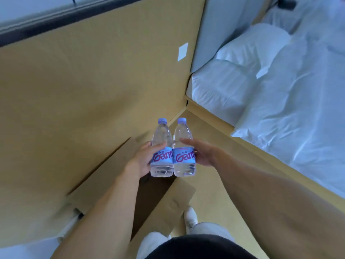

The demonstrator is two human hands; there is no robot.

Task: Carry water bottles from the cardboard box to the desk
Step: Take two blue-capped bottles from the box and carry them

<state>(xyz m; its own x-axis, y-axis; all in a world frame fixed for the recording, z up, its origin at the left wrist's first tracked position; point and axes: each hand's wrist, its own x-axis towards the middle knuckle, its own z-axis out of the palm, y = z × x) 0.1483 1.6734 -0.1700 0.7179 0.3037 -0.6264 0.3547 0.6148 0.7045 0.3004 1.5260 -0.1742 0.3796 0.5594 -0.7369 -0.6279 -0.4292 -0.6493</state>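
Observation:
Two clear water bottles with pale blue caps and blue labels are held side by side in front of me, above the open cardboard box [115, 176]. My left hand [141, 158] grips the left bottle [162, 156] around its label, thumb across the front. My right hand [200, 154] holds the right bottle [183, 154] from the right side, thumb lying over its shoulder. The two bottles touch each other. The box's flaps stand open below my forearms; its inside is dark and mostly hidden by my arms.
A tan wall panel [84, 81] fills the left and back. A bed with white pillows and duvet [280, 90] lies on the right on a wooden frame [252, 156]. My feet in white shoes [190, 217] stand on the tan floor beside the box.

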